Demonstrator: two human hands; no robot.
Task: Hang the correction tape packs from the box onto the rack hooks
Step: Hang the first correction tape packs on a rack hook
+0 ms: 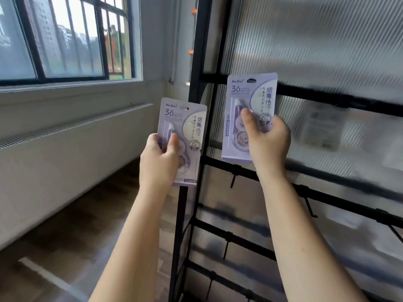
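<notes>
Gripping one lilac correction tape pack each, both hands were raised. Left hand (160, 159) pinched the left pack (182, 136), held just left of the black rack (196, 62). Right hand (269, 139) held the right pack (250, 101) against the rack's upper crossbar (327, 98). Cards read "BeBe" and "36". Bare hooks (233, 180) hung below; a blurred pack (322, 129) hung to the right. Window (65, 38) at left.

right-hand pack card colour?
Pale lilac card with dark purple print, seen in the head view.
</notes>
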